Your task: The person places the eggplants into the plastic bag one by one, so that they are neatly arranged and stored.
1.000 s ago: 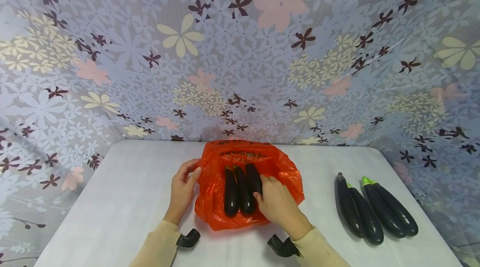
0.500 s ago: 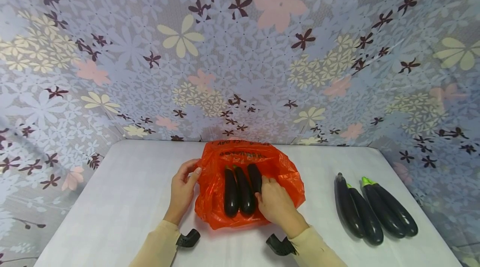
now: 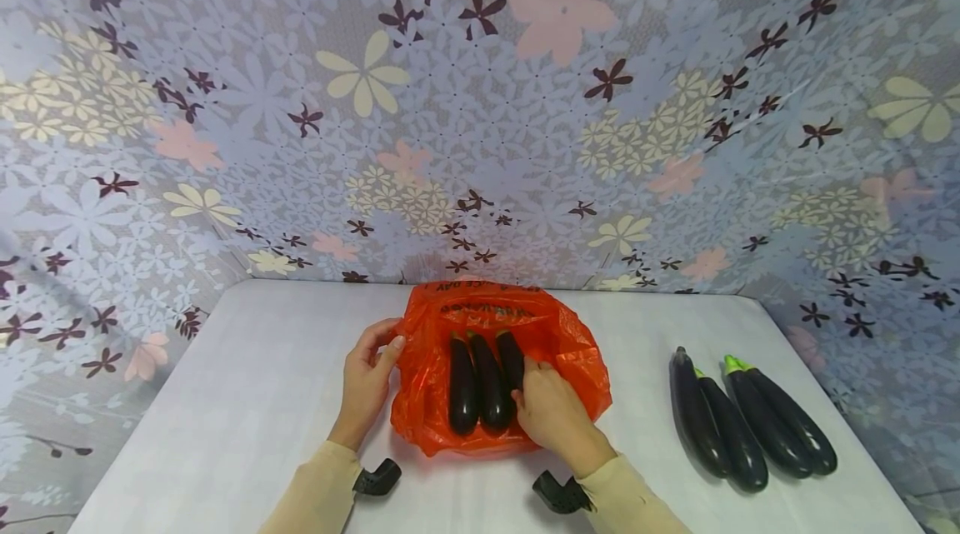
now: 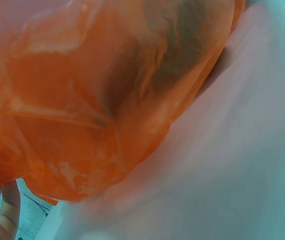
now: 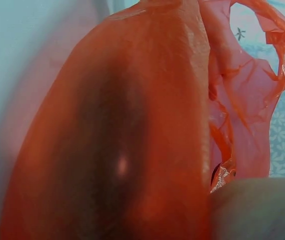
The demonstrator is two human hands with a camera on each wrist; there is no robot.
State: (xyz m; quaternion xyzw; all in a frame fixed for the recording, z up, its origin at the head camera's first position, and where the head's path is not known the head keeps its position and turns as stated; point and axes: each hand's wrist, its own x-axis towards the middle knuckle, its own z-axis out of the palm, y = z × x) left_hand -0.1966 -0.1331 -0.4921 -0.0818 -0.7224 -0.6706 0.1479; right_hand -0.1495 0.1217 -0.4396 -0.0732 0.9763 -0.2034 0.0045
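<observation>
A red plastic bag (image 3: 426, 401) lies spread open on the table in the head view, with three dark eggplants side by side in it. My left hand (image 3: 365, 384) holds the bag's left edge, thumb in front; in the left wrist view its fingers (image 4: 8, 202) meet the film. Inside the bag, my right hand (image 3: 553, 407) grips the rightmost eggplant (image 3: 510, 357) and covers its lower part. The left eggplant (image 3: 462, 388) and the middle eggplant (image 3: 491, 388) lie alongside. Through the film, the right wrist view shows a blurred dark eggplant (image 5: 105, 150).
Several more eggplants (image 3: 772, 426) lie on the white table (image 3: 247, 384) to the right of the bag, some with green stems. Behind the table's back edge hangs a flowered cloth (image 3: 480, 142), which also closes both sides.
My right hand and the eggplant in it have shifted slightly to the right and toward me. The left hand has stayed at the bag's edge.
</observation>
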